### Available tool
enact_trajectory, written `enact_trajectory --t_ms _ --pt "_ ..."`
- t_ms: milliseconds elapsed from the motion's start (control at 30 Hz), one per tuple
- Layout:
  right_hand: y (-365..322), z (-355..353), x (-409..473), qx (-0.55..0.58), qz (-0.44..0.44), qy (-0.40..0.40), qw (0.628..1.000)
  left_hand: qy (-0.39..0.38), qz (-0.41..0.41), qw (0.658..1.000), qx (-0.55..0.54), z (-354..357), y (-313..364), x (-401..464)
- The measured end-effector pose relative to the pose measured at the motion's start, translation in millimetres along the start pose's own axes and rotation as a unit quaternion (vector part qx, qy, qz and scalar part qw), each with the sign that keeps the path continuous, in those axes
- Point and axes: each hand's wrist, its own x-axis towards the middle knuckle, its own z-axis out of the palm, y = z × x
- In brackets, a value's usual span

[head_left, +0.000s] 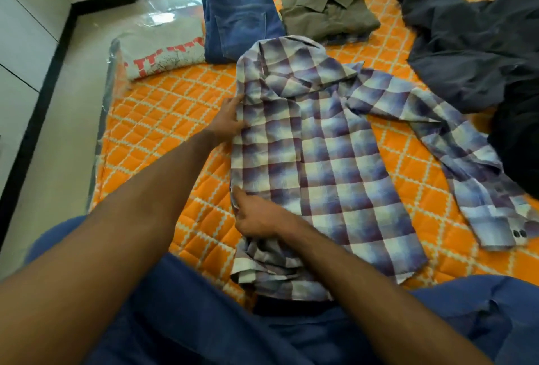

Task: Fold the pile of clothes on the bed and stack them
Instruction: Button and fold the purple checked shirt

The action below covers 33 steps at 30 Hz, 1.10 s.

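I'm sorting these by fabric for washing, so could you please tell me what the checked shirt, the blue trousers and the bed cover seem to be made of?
Checked shirt: thin woven cloth, probably cotton or a blend; matte, it creases softly.
Blue trousers: denim by the look; faded patches, stitched seams and a back pocket show.
Bed cover: quilted fabric, orange; stitched diamond lines puff slightly. Fibre unclear.

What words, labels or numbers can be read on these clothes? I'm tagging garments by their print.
Grey T-shirt, folded at the bed's far left: large red block letters, cut off by the fold and blurred, not readable.
Blue jeans: no label readable.
Plaid shirt, olive shirt, dark clothes: no text visible.
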Motion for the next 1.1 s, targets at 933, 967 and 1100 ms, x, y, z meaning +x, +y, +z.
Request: enact_trajectory --t_ms 933,967,1100 --pt "115.2 -55.4 -151.3 -0.035 0.315 0.402 0.859 -0.014 0.121 0.922 0.368 67.8 15.2 -55.8" --pt "128.5 -55.0 -158.8 -0.046 0.364 0.376 0.851 -0.016 0.115 0.92 0.374 69.8 16.1 -66.9" --pt "154.2 -61.6 -174.9 0.077 0.325 0.303 0.893 -0.074 0.074 0.916 0.387 84.0 28.5 -112.1"
